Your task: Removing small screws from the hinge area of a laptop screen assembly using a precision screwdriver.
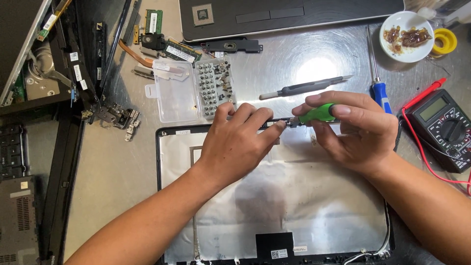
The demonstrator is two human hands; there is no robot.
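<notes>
Brushed metal tabletop (122, 167) fills the frame, grey, scuffed, with fine scratches. Bright round glare from an overhead light at upper centre-right of the frame (314, 68). Darker shade along the left edge. No walls, floor or windows in view.

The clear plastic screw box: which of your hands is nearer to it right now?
Left. The left hand rests on the top edge of the laptop lid, fingertips just below the screw box. The right hand, holding the green-handled screwdriver, is farther off to the right.
</notes>
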